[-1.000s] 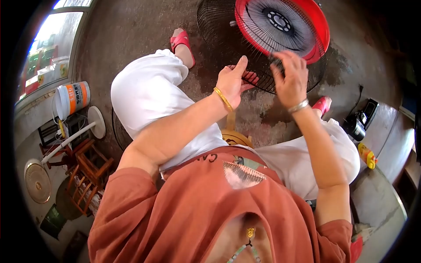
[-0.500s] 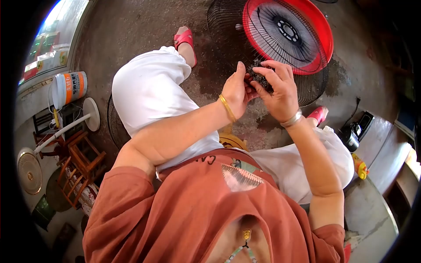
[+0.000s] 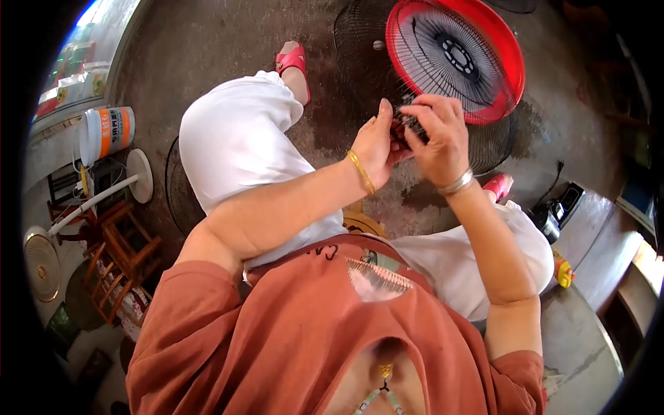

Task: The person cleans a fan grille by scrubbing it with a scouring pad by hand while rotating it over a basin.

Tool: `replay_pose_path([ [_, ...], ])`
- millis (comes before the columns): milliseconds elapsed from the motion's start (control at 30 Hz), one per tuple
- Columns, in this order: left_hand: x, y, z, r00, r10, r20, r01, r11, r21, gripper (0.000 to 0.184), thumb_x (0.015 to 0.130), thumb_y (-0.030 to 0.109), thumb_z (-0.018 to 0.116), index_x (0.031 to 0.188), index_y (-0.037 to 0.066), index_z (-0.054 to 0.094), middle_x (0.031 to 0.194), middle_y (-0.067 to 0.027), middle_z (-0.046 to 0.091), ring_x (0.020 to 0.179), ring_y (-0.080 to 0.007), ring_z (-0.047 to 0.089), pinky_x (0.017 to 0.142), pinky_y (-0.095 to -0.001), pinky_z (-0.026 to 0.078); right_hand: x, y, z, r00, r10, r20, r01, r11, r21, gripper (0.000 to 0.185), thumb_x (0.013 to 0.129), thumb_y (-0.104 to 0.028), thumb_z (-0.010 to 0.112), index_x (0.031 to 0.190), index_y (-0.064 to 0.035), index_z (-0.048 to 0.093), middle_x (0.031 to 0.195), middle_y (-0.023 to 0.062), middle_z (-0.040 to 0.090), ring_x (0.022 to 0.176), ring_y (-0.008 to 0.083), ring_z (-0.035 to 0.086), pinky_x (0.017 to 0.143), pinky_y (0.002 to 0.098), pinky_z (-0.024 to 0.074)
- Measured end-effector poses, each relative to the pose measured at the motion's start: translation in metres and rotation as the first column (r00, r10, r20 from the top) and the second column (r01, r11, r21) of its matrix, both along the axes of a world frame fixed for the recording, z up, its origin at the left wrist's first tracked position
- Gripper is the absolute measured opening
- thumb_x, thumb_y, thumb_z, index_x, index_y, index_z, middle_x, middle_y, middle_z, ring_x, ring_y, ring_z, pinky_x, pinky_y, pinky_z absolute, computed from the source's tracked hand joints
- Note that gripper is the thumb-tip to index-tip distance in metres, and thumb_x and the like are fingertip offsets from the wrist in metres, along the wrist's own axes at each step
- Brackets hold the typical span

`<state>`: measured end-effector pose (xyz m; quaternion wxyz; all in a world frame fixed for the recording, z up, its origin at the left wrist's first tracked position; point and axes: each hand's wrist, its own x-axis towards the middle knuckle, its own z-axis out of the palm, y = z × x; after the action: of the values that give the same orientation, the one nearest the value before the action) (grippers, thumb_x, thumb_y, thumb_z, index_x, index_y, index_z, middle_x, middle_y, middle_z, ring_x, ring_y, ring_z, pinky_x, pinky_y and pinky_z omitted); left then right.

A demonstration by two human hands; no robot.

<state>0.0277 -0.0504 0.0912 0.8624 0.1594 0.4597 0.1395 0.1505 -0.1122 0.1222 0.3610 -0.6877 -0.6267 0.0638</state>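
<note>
A dark, wiry tangle that looks like a steel wool scourer is between my two hands in front of me. My left hand, with a gold bangle at the wrist, cups it from the left, thumb pointing up. From the right, my right hand closes thumb and fingers over it; a silver bangle circles that wrist. Fingers hide much of the scourer. Just beyond my hands, a wire fan guard leans in a red basin. Another dark wire guard lies around the basin on the floor.
At left are a white bucket with an orange label, a white stand fan lying over, and wooden stools. A black appliance with a cord sits on the right. Damp patches mark the concrete floor.
My right fingers have shifted over the scourer, covering more of it. The left hand has barely moved. The whole view has shifted slightly.
</note>
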Motion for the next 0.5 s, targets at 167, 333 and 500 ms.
replay_pose_path([
  [167,0.006,-0.005,0.009,0.999,-0.003,-0.050,0.004,1.000,0.012,0.049,0.097,0.052,0.039,0.088,0.005,0.049,0.080,-0.0090,0.060,0.075,-0.0201,0.063,0.066,-0.0345,0.053,0.031,0.012,-0.014,0.976,-0.199,0.089,0.198,0.980,0.019,0.023,0.069,-0.004,0.070,0.091,-0.0093,0.066,0.093,0.0093,0.061,0.090,0.0292,0.055,0.081,0.0372,0.0425],
  [333,0.007,-0.001,0.013,0.998,0.006,0.061,-0.008,0.999,0.041,0.051,0.097,0.053,0.040,0.087,0.004,0.051,0.075,-0.0071,0.056,0.071,-0.0198,0.061,0.067,-0.0346,0.053,0.022,0.010,0.003,0.973,-0.150,-0.177,0.160,0.986,0.042,0.018,0.072,-0.008,0.069,0.090,-0.0088,0.066,0.090,0.0108,0.061,0.089,0.0296,0.056,0.081,0.0379,0.0432],
  [500,0.005,-0.005,0.009,0.999,-0.006,0.039,0.006,1.000,0.013,0.051,0.097,0.053,0.039,0.088,0.005,0.053,0.076,-0.0061,0.056,0.070,-0.0188,0.058,0.072,-0.0372,0.052,0.003,-0.005,0.009,0.998,-0.059,-0.027,0.058,0.998,-0.028,0.023,0.071,-0.008,0.070,0.093,-0.0097,0.065,0.096,0.0106,0.060,0.095,0.0308,0.055,0.085,0.0394,0.0442],
])
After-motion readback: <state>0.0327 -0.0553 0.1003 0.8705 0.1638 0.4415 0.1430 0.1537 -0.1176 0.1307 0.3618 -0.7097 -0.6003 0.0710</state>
